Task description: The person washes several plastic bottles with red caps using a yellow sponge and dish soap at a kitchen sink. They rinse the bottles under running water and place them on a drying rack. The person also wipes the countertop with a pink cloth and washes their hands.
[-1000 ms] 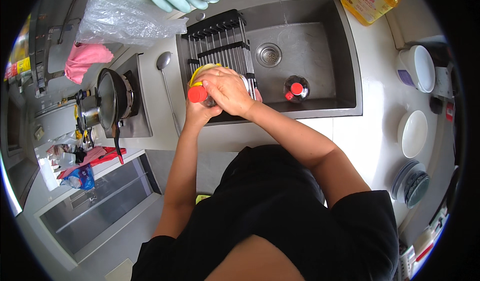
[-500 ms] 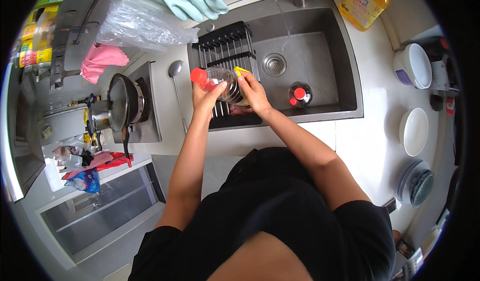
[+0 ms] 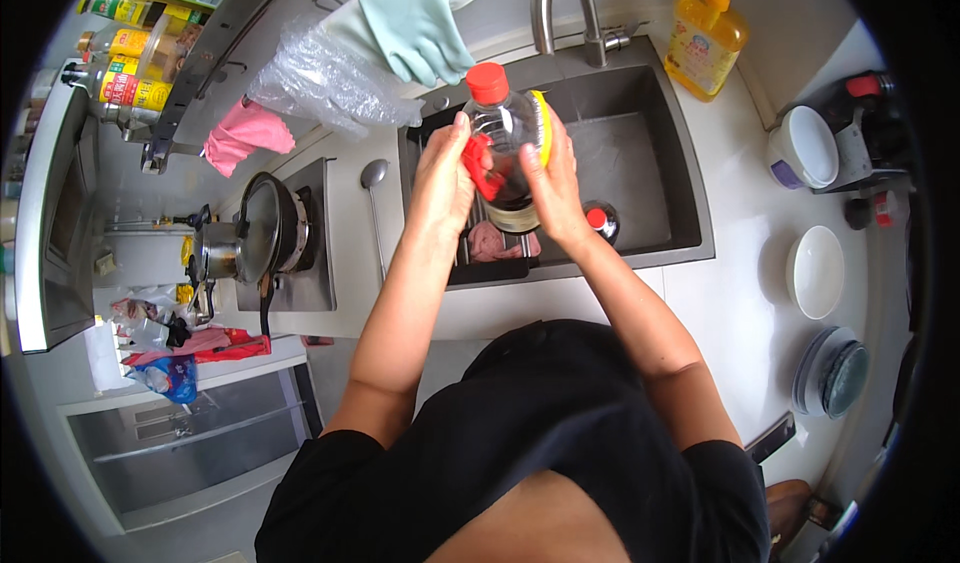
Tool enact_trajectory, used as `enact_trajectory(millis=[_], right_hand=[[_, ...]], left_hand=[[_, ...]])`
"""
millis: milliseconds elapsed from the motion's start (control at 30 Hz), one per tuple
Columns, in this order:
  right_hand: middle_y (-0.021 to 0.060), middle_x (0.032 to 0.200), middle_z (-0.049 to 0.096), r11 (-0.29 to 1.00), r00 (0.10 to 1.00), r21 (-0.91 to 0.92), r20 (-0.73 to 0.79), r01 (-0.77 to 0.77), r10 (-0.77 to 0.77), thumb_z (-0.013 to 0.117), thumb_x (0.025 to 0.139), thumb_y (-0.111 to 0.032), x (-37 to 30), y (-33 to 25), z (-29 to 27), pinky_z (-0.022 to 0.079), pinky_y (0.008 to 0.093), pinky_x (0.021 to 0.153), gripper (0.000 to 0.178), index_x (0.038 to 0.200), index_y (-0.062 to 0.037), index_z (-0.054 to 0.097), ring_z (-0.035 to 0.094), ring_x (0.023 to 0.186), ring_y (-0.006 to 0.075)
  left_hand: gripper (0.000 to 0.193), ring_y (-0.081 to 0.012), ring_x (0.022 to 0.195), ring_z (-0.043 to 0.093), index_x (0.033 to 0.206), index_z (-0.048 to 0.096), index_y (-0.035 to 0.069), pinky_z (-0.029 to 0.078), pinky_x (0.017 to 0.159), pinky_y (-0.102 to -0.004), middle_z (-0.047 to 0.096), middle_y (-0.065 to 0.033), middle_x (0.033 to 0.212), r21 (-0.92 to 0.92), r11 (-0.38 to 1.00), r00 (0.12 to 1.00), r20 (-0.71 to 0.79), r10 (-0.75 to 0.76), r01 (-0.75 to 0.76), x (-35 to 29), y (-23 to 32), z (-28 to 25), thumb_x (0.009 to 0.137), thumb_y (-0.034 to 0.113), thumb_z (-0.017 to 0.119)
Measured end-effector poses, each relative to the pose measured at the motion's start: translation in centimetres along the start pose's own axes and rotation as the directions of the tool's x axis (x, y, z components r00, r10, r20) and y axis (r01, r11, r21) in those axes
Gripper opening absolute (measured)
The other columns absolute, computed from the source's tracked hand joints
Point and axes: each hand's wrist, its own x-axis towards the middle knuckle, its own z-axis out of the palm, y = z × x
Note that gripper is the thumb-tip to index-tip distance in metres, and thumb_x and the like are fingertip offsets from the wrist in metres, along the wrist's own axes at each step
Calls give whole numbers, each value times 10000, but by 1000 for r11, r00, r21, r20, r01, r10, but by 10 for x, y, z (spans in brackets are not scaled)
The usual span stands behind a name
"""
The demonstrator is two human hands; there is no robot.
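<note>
Over the left part of the grey sink, a clear plastic bottle with a red cap and a yellow-edged label is held nearly upright. Dark liquid shows in its lower part. My left hand is closed on its left side, and my right hand grips the right side. Both hands hide much of the bottle and the drying rack below. A second, dark bottle with a red cap stands in the sink just right of my right wrist. Under the held bottle lies a pink cloth.
Behind the sink rise a tap and a yellow soap pump bottle. Left are a ladle, a plastic bag, rubber gloves and a lidded pan on the stove. White bowls and stacked plates stand right.
The held bottle has turned from lying tilted with its cap to the left to nearly upright, cap away from me. Both hands have risen with it. The view has shifted.
</note>
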Motion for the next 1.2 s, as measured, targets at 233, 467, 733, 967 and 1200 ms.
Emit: enact_trajectory(millis=[233, 467, 733, 967, 1200], right_hand=[[238, 1452, 244, 955, 980, -263, -97, 141, -171, 457, 901, -223, -19, 7, -26, 154, 477, 1091, 553, 1376, 18, 308, 222, 1330, 400], [21, 1373, 445, 695, 916, -599, 219, 399, -337, 590, 833, -246, -6, 30, -73, 263, 459, 1009, 429, 1236, -109, 535, 347, 1276, 282], [48, 1276, 471, 750, 853, -410, 309, 518, -421, 722, 707, -281, -2, 59, -118, 296, 503, 1037, 451, 1117, -140, 594, 404, 1177, 315], [118, 1126, 526, 899, 936, -264, 48, 349, -349, 683, 677, -44, 24, 47, -81, 378, 440, 906, 333, 983, -29, 552, 454, 1080, 345], [136, 920, 605, 985, 894, 35, 414, 171, -170, 571, 766, -3, 66, 32, -110, 442, 385, 807, 210, 973, -41, 580, 547, 923, 336]], left_hand=[[345, -192, 854, 551, 1145, 483, 62, 438, 826, -330, 577, -86, 953, -365, 931, 997, 71, 31, -3, 10, -55, 39, 943, 341, 500], [267, -220, 950, 540, 982, 552, 52, 400, 927, -376, 605, -99, 936, -610, 780, 990, 84, -110, 139, 3, -60, 61, 919, 311, 545], [384, -216, 947, 500, 1014, 525, 23, 373, 945, -355, 578, -110, 992, -609, 783, 965, -104, -239, 128, -5, -66, 81, 912, 393, 541], [448, -327, 1206, 456, 1317, 377, 1, 313, 1080, -441, 470, -217, 1303, -433, 901, 995, -70, -67, 30, -13, -68, 85, 947, 229, 486], [649, -234, 1164, 499, 1367, 366, 64, 454, 910, -338, 525, -128, 1260, 475, 850, 968, 19, 250, -229, -30, -30, 25, 798, 66, 678]])
